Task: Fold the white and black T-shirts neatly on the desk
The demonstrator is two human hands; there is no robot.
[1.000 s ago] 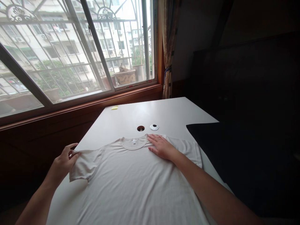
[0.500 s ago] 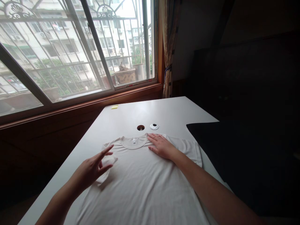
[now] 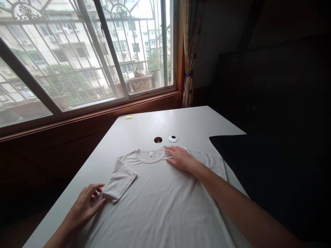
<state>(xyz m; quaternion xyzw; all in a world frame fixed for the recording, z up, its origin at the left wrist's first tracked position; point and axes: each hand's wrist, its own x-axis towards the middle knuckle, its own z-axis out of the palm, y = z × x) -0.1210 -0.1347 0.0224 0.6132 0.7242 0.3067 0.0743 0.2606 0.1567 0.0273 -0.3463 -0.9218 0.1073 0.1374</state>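
A white short-sleeved T-shirt (image 3: 155, 199) lies spread on the white table (image 3: 144, 124), its collar toward the far side. The left sleeve lies folded inward over the shirt's body, and the right sleeve extends outward. Beside the lower edge of the left sleeve is my left hand (image 3: 88, 203), its thumb and fingers apart with nothing between them. My right hand (image 3: 179, 158) rests flat on the shirt just right of the collar, fingers stretched out.
Beyond the collar, the table has a round hole (image 3: 158, 140) and a white round cover (image 3: 173, 138). A yellow sticker (image 3: 129, 116) is near the far left corner. Past the table are a barred window and a tied curtain (image 3: 189, 69).
My left hand has moved down and left, away from the collar side. The left sleeve, earlier bunched near that hand, now lies flatter. My right hand stays beside the collar.
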